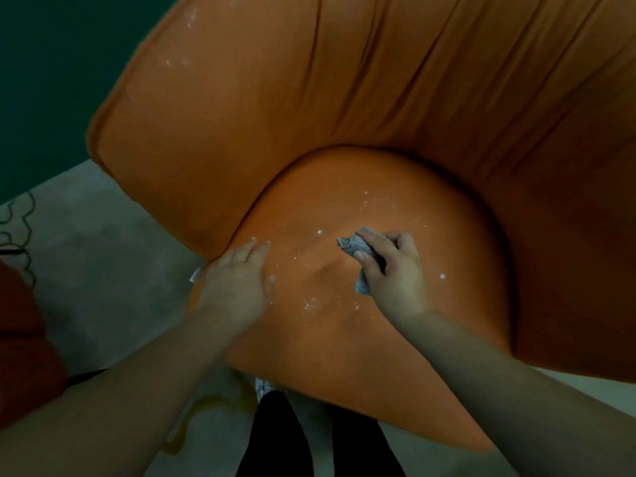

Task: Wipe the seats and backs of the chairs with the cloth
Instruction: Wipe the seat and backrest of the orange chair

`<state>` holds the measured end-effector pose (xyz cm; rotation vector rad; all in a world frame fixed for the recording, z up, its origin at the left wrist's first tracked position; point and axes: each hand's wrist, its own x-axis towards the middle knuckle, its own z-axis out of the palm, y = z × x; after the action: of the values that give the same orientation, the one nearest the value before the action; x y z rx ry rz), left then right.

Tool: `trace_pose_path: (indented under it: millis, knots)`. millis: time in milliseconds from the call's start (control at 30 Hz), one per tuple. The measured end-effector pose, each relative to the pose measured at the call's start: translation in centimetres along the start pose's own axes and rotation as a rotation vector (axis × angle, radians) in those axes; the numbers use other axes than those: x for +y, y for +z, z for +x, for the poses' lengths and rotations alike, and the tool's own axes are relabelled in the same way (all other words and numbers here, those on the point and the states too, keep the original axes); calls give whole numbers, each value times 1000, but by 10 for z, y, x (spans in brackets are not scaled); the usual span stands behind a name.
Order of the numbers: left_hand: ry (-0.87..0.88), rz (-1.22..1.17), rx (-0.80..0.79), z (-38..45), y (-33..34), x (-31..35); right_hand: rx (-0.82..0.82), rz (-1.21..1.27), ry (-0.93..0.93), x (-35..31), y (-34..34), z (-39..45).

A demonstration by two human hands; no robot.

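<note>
Cloth (pixel 358 251), grey and crumpled into a wad, sits in the right hand (pixel 392 270), whose fingers and thumb curl round it and press it onto the middle of the orange seat (pixel 344 339). Nearest the camera, both bare forearms reach forward over dark trouser legs (pixel 275 438) and a pale floor (pixel 113 290). The left hand (pixel 237 280) lies flat with straight fingers on the seat's left edge, holding nothing, seemingly steadying the cushion. Between and around the two hands, white specks (pixel 311 304) dot the seat: a scatter just below the cloth, more beyond it toward the back of the cushion, and single flecks to the right. The seat is therefore only partly wiped at best; I judge the work on it as being in an early or middle stage. Farther off, the chair back (pixel 309 98) rises in folds of orange fabric, and faint white marks (pixel 189 15) show near its upper left, so it looks not yet cleaned. A reddish object (pixel 20 321) at the left edge may be another chair; I cannot tell. A dark green wall (pixel 51 63) stands behind.
</note>
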<state>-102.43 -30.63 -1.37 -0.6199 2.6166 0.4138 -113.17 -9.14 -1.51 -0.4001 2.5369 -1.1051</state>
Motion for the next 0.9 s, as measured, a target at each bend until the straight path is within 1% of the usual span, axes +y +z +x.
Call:
trace_pose_path:
  millis: [100,233,367,433,500,533,600,667,733,833,900]
  knots:
    - [-9,-23,37,27,29,-6,16,-23,-43,22,34,25]
    - [57,-7,114,63,58,-22,57,-98,-107,39,75,71]
    - [28,-24,131,92,77,-33,113,-170,-179,44,115,116]
    - [-9,-44,122,102,85,-39,131,-226,-169,44,134,136]
    - [-28,-76,116,107,92,-43,102,-252,-176,44,154,137]
    - [-29,-87,112,108,96,-45,81,-265,-218,46,162,128]
    - [-30,-108,111,108,103,-48,30,-289,-371,54,171,99]
    - [-32,-133,120,108,109,-51,-2,-284,-459,69,162,82]
    - [-34,-159,140,108,114,-53,39,-309,-443,76,151,99]
    - [-43,-214,180,109,119,-54,146,-289,-272,61,163,141]
    - [-56,-230,193,107,120,-54,173,-213,-279,42,181,139]
